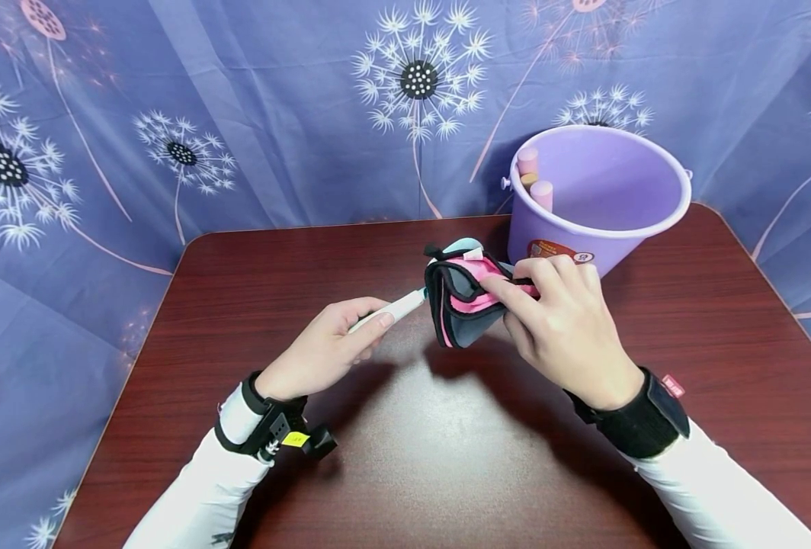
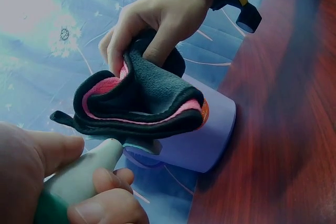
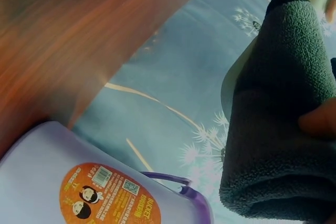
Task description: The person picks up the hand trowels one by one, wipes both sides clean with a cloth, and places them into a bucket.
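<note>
Pouch (image 1: 462, 303), one only, grey fleece outside with pink lining and black trim, is held above the table (image 1: 241, 267) a little ahead of the person, just in front of the bucket; the right hand (image 1: 563, 320) grips it from the right, fingers curled over its top edge and thumb beneath, pinching the fabric so that the mouth gapes toward the left; the left wrist view shows those fingers (image 2: 126, 40) folded into the opening and a small black loop sticking out at the pouch's near end; one white stick-like tool (image 1: 395, 309) with a green lower part, seen in the left wrist view, is held by the left hand (image 1: 326, 351), thumb along its top and the other fingers curled round it from below, its tip touching or just inside the pouch's open edge, though which of the two I cannot tell; one lilac plastic bucket (image 1: 601, 229) stands upright on the far right part of the table, just behind the right hand, with one orange label on its side and three pale cylinders (image 1: 536, 179), two pink and one tan, leaning at its left inner rim; the table is one dark red wood-grain top; behind it hangs one blue cloth (image 1: 275, 114) printed with dandelion heads; both forearms wear white sleeves, with one black strap on each wrist.
</note>
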Demonstrator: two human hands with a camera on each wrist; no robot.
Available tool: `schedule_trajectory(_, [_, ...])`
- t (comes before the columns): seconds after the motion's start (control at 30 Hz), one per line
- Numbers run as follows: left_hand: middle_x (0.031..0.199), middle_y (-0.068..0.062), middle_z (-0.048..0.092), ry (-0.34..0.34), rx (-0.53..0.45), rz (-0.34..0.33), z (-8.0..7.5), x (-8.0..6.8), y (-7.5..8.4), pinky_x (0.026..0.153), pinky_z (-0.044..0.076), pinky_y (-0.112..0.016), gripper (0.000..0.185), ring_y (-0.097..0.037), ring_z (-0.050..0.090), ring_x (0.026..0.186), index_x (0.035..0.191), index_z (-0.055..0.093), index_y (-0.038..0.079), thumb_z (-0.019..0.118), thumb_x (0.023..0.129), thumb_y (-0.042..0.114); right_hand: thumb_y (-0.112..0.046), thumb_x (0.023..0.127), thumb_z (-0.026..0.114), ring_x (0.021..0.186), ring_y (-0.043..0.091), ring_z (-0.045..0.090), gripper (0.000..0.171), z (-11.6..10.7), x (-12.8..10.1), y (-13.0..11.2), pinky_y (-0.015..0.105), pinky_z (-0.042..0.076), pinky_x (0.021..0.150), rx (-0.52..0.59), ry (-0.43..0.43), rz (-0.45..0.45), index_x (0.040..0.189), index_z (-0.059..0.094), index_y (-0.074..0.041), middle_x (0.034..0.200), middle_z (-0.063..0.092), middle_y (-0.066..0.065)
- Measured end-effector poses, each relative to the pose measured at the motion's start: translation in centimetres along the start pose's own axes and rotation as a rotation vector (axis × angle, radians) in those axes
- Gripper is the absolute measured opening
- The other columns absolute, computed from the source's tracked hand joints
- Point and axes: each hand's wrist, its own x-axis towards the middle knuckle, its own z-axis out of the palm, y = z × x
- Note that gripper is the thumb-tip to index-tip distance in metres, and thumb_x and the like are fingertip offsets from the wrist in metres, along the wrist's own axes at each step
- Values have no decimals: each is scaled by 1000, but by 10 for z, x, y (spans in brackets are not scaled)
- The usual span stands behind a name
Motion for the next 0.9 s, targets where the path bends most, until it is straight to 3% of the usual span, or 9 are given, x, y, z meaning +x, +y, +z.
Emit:
schedule_trajectory(0.23, [66,0,42,-14,-31,-6,0,0,0,50,27,-25,21,-14,35,56,120,70,14,57,112,28,-11,102,53,87,45,54,32,1,0,-3,59,32,69,-19,14,-32,124,76,-12,103,63,18])
schedule_trajectory(0.6, [69,-1,41,-35,-75,1,-1,0,1,50,26,-26,22,-13,32,56,119,70,12,56,112,28,-4,100,55,103,50,56,32,1,-1,-4,64,32,78,-16,63,-61,119,78,-12,107,63,20])
schedule_trajectory(0.9, [65,-1,39,-37,-84,13,-2,-1,2,50,25,-27,23,-14,31,55,120,70,13,56,113,29,-5,95,57,99,51,53,35,3,-3,2,67,30,76,-62,92,61,122,78,-16,112,62,22])
